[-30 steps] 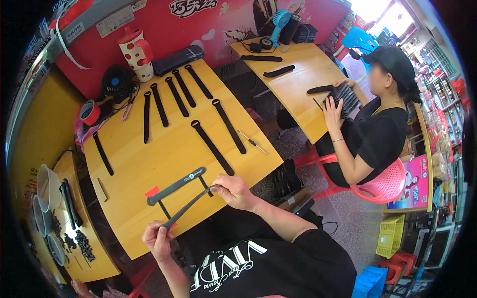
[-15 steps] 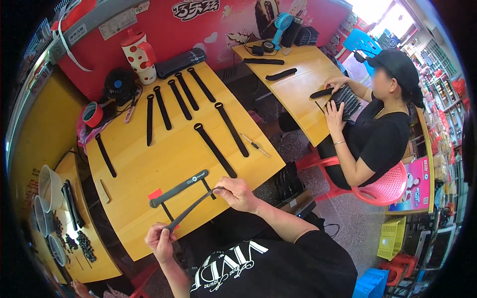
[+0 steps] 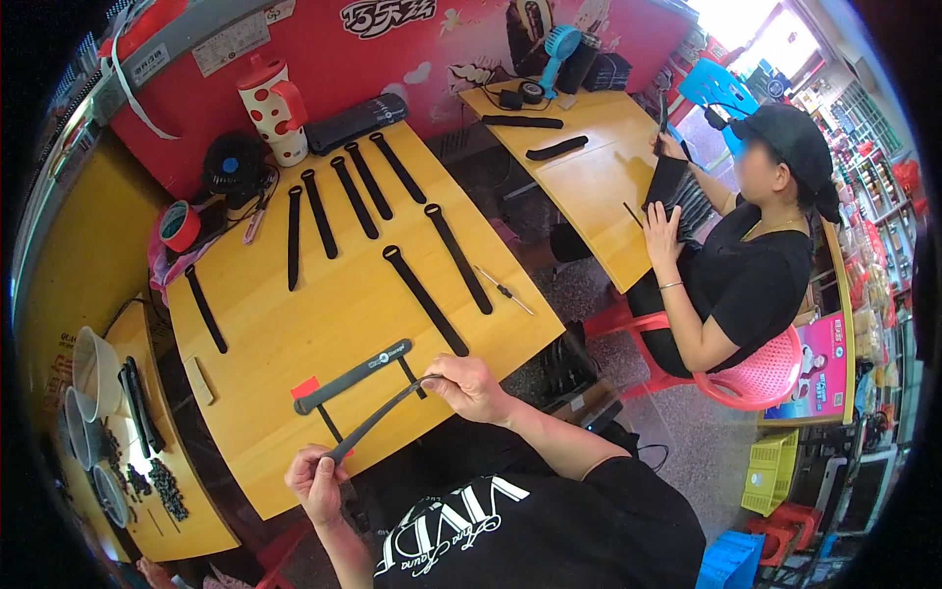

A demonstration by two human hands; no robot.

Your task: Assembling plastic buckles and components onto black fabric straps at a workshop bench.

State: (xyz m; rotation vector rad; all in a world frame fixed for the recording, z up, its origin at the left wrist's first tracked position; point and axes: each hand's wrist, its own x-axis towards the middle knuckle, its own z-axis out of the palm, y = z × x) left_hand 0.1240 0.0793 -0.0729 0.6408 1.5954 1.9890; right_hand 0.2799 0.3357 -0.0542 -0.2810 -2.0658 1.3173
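Note:
A dark grey strap [image 3: 378, 417] is stretched at a slant between my hands above the table's near edge. One end is pinched in my left hand [image 3: 319, 483], the other in my right hand [image 3: 471, 389]. Just beyond it a grey strap with pale print [image 3: 355, 377] lies on the table, beside a red patch [image 3: 305, 388]. Two thin black strips run from that strap toward me. Farther off, several black straps with a slotted round end, such as the nearest black strap [image 3: 427, 299], lie spread out.
A slim pointed tool [image 3: 505, 291] lies near the right table edge. At the back stand a spotted tumbler [image 3: 272, 113], a black fan [image 3: 234, 164] and a tape roll [image 3: 180, 226]. Plastic tubs [image 3: 98, 373] are on the left. A co-worker [image 3: 756, 245] handles black straps at another table.
My hands and the strap between them have barely moved. The co-worker's far hand has lifted a black piece up and away from the stack.

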